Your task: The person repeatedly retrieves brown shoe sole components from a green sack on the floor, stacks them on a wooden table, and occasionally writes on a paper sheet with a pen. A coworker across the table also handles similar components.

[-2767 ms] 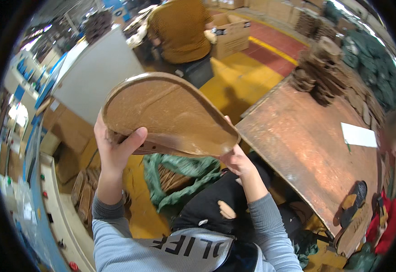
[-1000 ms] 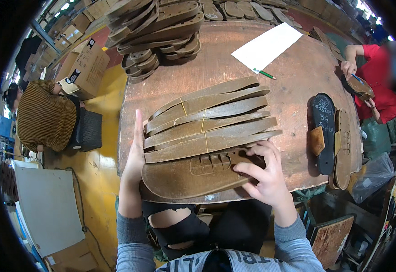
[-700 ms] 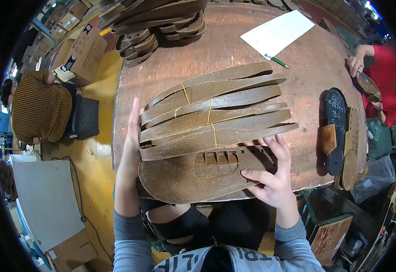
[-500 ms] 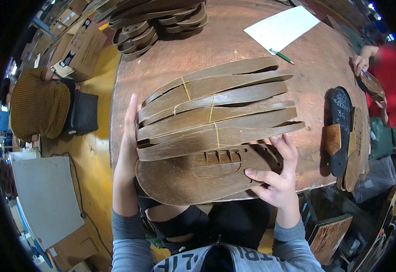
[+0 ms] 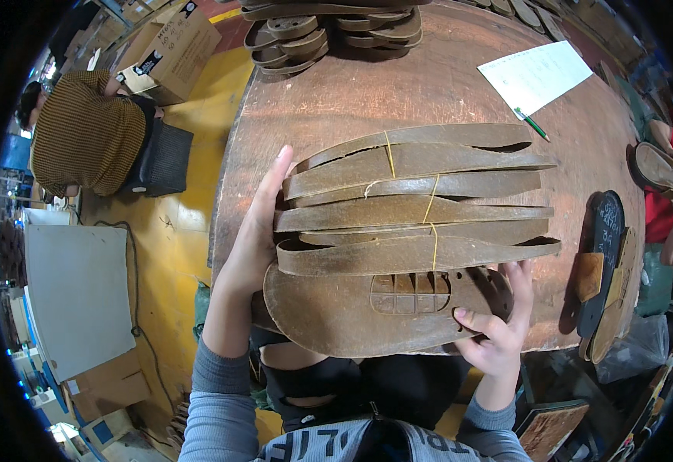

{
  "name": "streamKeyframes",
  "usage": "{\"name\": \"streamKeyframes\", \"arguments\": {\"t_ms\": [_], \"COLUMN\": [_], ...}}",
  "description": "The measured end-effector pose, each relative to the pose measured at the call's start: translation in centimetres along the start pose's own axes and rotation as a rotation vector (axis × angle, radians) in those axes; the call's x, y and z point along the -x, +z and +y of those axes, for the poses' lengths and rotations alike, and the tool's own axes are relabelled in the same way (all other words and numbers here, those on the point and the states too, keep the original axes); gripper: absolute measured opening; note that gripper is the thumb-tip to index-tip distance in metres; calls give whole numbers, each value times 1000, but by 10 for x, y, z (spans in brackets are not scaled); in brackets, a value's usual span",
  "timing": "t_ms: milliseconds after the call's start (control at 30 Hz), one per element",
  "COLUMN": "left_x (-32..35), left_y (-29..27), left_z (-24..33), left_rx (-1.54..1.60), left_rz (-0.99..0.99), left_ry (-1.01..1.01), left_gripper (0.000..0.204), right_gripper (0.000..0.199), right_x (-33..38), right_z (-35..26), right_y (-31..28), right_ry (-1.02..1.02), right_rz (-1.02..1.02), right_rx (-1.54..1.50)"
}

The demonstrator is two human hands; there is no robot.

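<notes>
A row of brown shoe soles [image 5: 352,216] stands on edge across the near part of the table, with thin yellow bands [image 5: 435,250] around pairs of them. The nearest sole [image 5: 328,317] leans toward me, showing its broad face with a gridded recess and small holes. At the row's left end, my left hand [image 5: 255,250] presses against the soles, thumb stretched up and other fingers hidden. My right hand [image 5: 498,331] grips the nearest sole's right end, thumb on its face and fingers behind its edge.
Stacked brown soles [image 5: 294,54] stand at the table's far side. A paper sheet [image 5: 535,75] and green pencil [image 5: 535,125] lie far right. A black sole template [image 5: 606,231] rests at the right edge. One person [image 5: 90,131] is at left; another in red [image 5: 660,231] holds a sole.
The whole view has shifted, so table, soles and hands appear farther right. Both my hands keep their places on the soles. The person in red has moved the sole they hold.
</notes>
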State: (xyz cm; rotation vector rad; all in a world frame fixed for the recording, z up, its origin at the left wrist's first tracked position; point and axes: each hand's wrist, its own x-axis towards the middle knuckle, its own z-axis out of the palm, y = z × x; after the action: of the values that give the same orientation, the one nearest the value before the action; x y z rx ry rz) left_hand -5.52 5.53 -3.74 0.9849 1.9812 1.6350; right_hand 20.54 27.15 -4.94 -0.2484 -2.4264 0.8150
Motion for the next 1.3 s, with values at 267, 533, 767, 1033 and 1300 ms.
{"name": "streamKeyframes", "arguments": {"t_ms": [267, 533, 767, 1033, 1300], "left_x": [-1, -1, -5, -5, -6], "left_y": [-4, -9, -11, -12, -13], "left_z": [-3, -9, -5, -4, 0], "left_rx": [-55, -191, -178, -147, -250], "left_rz": [-39, -52, -120, -104, -115], "left_ry": [32, 164, 251, 266, 218], "left_gripper": [98, 109, 129, 125, 104], "right_gripper": [26, 26, 27, 25, 105], "right_x": [3, -2, -3, -21, -120], "right_z": [-1, 0, -9, -24, -46], "right_y": [0, -3, -3, -22, -49], "right_ry": [28, -2, 151, -43, -199], "right_rz": [4, 95, 341, 320, -411], "right_rx": [2, 21, 59, 433, 555]}}
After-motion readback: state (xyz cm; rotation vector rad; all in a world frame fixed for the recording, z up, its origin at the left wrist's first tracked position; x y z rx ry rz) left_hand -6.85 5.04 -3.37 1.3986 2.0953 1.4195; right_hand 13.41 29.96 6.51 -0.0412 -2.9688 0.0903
